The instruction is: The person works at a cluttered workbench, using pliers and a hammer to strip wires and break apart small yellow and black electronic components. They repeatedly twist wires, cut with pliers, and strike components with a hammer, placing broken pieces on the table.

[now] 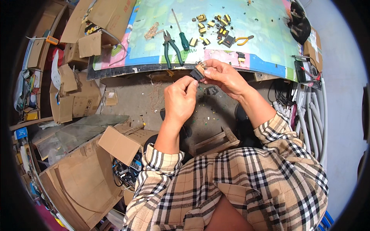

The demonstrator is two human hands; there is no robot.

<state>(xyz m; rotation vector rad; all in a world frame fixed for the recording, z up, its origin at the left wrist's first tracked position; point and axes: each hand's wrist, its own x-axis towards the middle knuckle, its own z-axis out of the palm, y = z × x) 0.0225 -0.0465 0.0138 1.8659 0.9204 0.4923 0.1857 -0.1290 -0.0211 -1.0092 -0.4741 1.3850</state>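
Just beyond the near edge of the table (262,57), my left hand (180,100) and my right hand (221,79) meet around a small transformer part (197,72), dark with a copper-tan top. Both hands have fingers closed on it. On the mat above lie green-handled pliers (171,50), a green-handled screwdriver (184,41), small yellow-handled pliers (243,41), several yellow-and-black transformer pieces (201,25) and a tangle of copper wire (150,32).
A black cat (298,27) sits at the table's right end. Cardboard boxes (77,161) and shelves crowd the left; pale pipes (316,123) stand at right. Below my hands are the littered floor (154,115) and a low wooden stool (214,142).
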